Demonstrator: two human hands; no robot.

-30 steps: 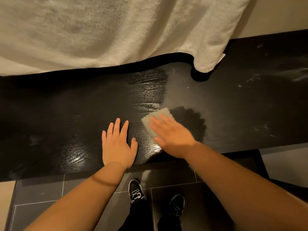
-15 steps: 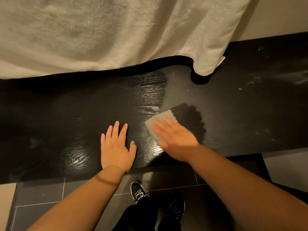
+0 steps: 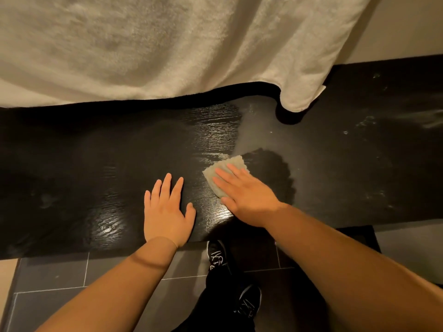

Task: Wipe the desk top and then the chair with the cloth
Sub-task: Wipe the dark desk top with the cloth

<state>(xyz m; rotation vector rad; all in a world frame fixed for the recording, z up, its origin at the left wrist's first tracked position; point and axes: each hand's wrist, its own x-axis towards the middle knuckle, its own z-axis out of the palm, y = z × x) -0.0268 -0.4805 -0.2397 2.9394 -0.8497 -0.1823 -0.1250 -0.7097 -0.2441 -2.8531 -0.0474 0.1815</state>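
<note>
Cloth (image 3: 224, 173) folded, flat on desk top (image 3: 96, 164), pressed beneath straight fingers of right hand (image 3: 244, 192). Left hand (image 3: 166, 212) just beside it, palm down, fingers straight, holding nothing. Pale towel (image 3: 167, 44) beyond both hands.

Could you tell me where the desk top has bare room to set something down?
Bare desk top left of the left hand, and right of the right hand and cloth. The towel crowds the back edge.

Cream towel (image 3: 167, 44) hangs across the far side in soft folds, one loose corner lowest. Right of towel: plain beige wall (image 3: 407, 27). Well below towel: dark grey floor tiles (image 3: 52, 279), pale grout lines. Light warm, dim.
</note>
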